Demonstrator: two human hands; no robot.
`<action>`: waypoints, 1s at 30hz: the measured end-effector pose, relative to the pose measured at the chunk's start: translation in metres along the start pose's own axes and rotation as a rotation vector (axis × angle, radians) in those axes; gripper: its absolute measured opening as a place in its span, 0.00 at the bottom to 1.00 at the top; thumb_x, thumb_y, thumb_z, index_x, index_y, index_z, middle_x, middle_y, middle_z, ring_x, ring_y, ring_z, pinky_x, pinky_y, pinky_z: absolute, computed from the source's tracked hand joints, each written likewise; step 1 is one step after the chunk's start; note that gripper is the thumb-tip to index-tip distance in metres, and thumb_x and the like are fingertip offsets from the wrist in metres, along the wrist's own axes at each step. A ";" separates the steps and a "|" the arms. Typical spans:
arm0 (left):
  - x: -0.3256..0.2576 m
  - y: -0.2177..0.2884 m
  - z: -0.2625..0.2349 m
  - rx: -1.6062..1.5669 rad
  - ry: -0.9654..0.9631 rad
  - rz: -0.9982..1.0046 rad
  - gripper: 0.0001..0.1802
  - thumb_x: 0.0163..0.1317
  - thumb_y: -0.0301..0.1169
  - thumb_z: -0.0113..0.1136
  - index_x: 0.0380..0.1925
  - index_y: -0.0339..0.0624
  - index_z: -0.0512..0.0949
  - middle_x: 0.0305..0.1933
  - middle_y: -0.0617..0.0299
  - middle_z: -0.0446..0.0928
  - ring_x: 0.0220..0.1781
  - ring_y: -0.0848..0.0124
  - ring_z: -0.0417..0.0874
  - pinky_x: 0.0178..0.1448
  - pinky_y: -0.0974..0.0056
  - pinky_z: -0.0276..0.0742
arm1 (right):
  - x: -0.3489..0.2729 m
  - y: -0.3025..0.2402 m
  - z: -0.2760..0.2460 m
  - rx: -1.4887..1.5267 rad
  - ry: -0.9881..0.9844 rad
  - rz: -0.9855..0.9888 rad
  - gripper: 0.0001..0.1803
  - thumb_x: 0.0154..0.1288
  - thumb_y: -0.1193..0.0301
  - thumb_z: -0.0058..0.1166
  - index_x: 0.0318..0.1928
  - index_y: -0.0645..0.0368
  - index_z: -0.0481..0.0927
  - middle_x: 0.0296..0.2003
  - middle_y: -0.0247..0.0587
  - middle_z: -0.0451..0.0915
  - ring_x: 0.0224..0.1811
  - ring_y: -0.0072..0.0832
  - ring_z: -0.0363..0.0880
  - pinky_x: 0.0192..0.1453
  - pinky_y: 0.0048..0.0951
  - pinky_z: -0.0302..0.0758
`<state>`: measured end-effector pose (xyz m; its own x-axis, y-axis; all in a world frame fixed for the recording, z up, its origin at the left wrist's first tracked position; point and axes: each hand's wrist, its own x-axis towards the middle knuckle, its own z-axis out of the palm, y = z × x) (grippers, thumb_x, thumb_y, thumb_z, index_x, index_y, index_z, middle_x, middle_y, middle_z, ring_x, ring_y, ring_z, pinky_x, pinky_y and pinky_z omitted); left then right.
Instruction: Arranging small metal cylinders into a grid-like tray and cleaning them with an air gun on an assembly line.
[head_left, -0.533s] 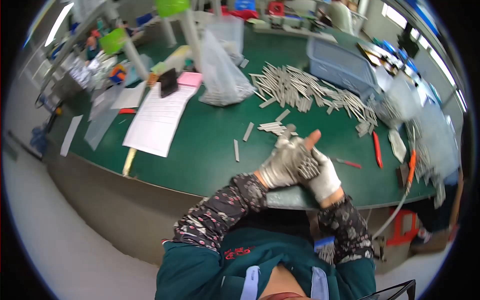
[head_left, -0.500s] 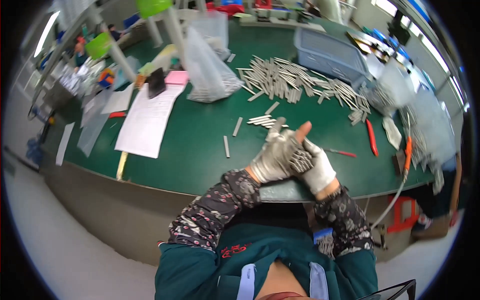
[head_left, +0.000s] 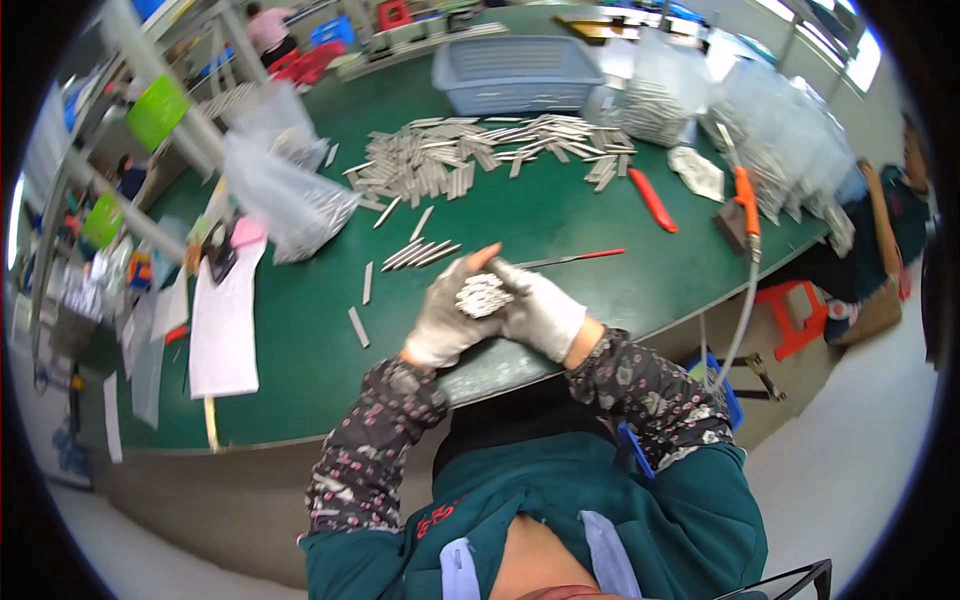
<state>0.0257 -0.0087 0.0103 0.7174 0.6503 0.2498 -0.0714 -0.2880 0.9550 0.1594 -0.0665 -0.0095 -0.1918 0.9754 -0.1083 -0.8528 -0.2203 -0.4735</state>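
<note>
In white work gloves with bare fingertips, both my hands close round a bundle of thin metal strips (head_left: pixel 484 296) above the table's near edge. The strips' pale ends face up toward me. My left hand (head_left: pixel 440 322) wraps the bundle's left side, while my right hand (head_left: pixel 545 312) presses against its right side; the right fingers are partly hidden. Just beyond my hands lies a small row of loose strips (head_left: pixel 420 254). A thin tool with a red handle (head_left: pixel 600 253) rests past my right hand. Farther back spreads a large pile of grey strips (head_left: pixel 425 165).
Behind the pile stands a blue-grey plastic basket (head_left: pixel 520 78). Clear bags of strips (head_left: pixel 655 105) are at right, near red-handled pliers (head_left: pixel 653 200) and an orange air gun (head_left: pixel 746 200) with a hose. Another bag (head_left: pixel 300 215) and paper sheets (head_left: pixel 222 330) lie left.
My view has turned right, so the table things appear farther left. Both hands stay round the bundle, whose ends now face up more directly.
</note>
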 end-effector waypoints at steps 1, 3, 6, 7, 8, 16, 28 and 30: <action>-0.002 0.000 -0.002 0.052 0.044 0.023 0.35 0.36 0.17 0.67 0.50 0.45 0.71 0.43 0.63 0.74 0.45 0.73 0.74 0.49 0.70 0.72 | -0.006 -0.007 0.005 -0.188 0.044 0.085 0.23 0.65 0.57 0.47 0.53 0.61 0.69 0.46 0.39 0.76 0.45 0.29 0.75 0.50 0.32 0.73; -0.006 -0.006 -0.009 -0.150 0.096 -0.063 0.20 0.43 0.16 0.63 0.39 0.39 0.72 0.37 0.65 0.76 0.39 0.78 0.76 0.45 0.73 0.73 | -0.024 -0.029 0.026 -0.581 0.210 0.107 0.27 0.63 0.55 0.48 0.55 0.63 0.67 0.45 0.39 0.76 0.41 0.28 0.76 0.42 0.28 0.76; -0.004 -0.013 -0.015 -0.090 0.171 -0.045 0.18 0.46 0.16 0.60 0.38 0.39 0.69 0.33 0.66 0.76 0.34 0.79 0.78 0.41 0.75 0.75 | -0.052 -0.069 0.021 -1.192 0.434 -0.287 0.27 0.62 0.55 0.48 0.54 0.61 0.71 0.41 0.44 0.80 0.37 0.29 0.79 0.40 0.25 0.74; -0.003 -0.014 -0.015 -0.104 0.164 -0.051 0.18 0.46 0.16 0.60 0.38 0.39 0.69 0.32 0.65 0.75 0.34 0.78 0.78 0.40 0.75 0.75 | -0.064 -0.088 0.013 -1.394 0.526 -0.372 0.24 0.62 0.58 0.48 0.52 0.62 0.73 0.42 0.44 0.79 0.40 0.29 0.78 0.43 0.26 0.74; -0.001 -0.017 -0.014 -0.121 0.154 -0.061 0.18 0.46 0.16 0.60 0.38 0.38 0.68 0.31 0.64 0.75 0.33 0.78 0.78 0.39 0.75 0.75 | -0.079 -0.106 0.006 -1.596 0.627 -0.448 0.21 0.62 0.61 0.49 0.51 0.62 0.74 0.43 0.44 0.79 0.43 0.29 0.78 0.46 0.26 0.73; 0.000 -0.018 -0.015 -0.143 0.139 -0.051 0.18 0.47 0.13 0.59 0.38 0.38 0.68 0.29 0.64 0.73 0.28 0.76 0.77 0.34 0.73 0.77 | -0.143 -0.203 -0.066 -2.507 1.584 -0.101 0.13 0.51 0.62 0.51 0.37 0.52 0.77 0.34 0.38 0.79 0.43 0.36 0.77 0.42 0.41 0.69; 0.000 -0.018 -0.014 -0.126 0.135 -0.061 0.18 0.45 0.16 0.61 0.37 0.39 0.69 0.31 0.67 0.73 0.31 0.79 0.77 0.36 0.74 0.76 | -0.141 -0.219 -0.050 -2.500 1.193 0.325 0.19 0.52 0.63 0.52 0.47 0.49 0.77 0.47 0.39 0.76 0.58 0.34 0.66 0.64 0.57 0.48; 0.000 -0.021 -0.016 -0.099 0.150 -0.066 0.20 0.44 0.14 0.61 0.37 0.40 0.69 0.31 0.67 0.74 0.32 0.80 0.77 0.38 0.75 0.76 | -0.149 -0.217 -0.057 -2.522 1.165 0.182 0.19 0.51 0.64 0.52 0.47 0.48 0.76 0.46 0.38 0.77 0.57 0.35 0.68 0.63 0.55 0.51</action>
<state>0.0160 0.0091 -0.0072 0.6119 0.7653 0.1997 -0.1004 -0.1752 0.9794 0.4001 -0.1638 0.0596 0.6085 0.7927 0.0380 0.7830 -0.6074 0.1340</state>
